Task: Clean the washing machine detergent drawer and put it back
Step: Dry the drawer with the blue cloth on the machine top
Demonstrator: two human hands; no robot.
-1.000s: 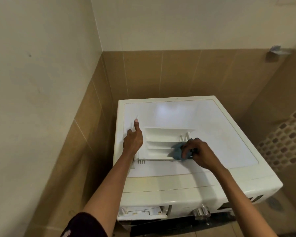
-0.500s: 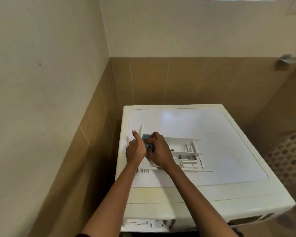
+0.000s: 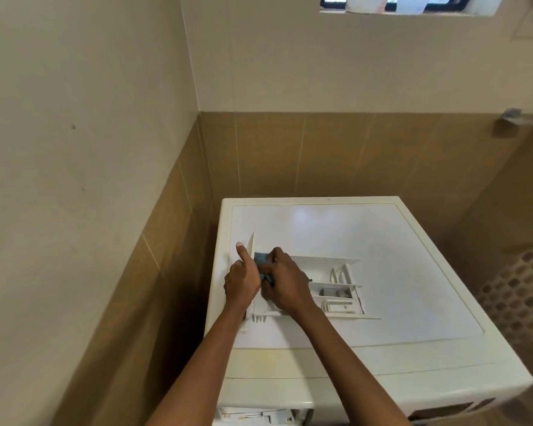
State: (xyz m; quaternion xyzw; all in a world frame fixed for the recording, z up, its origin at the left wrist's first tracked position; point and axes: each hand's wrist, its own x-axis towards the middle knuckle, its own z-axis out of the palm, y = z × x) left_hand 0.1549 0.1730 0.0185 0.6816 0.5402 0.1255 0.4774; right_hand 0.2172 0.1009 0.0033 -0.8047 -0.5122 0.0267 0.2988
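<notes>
The white detergent drawer lies on top of the white washing machine, its front panel at the left and its small compartments at the right. My left hand grips the drawer's front panel, thumb raised along it. My right hand holds a blue-grey cloth and presses it into the drawer's left end, just beside the left hand. Both forearms reach in from the bottom of the frame.
The machine stands in a corner, brown tiled walls close behind and to its left. The open drawer slot shows at the machine's front, bottom edge. A small metal fixture juts from the back wall at right.
My right hand has carried the cloth from the drawer's right end to its left end, beside the left hand. Over the last half second the hands have barely moved.
</notes>
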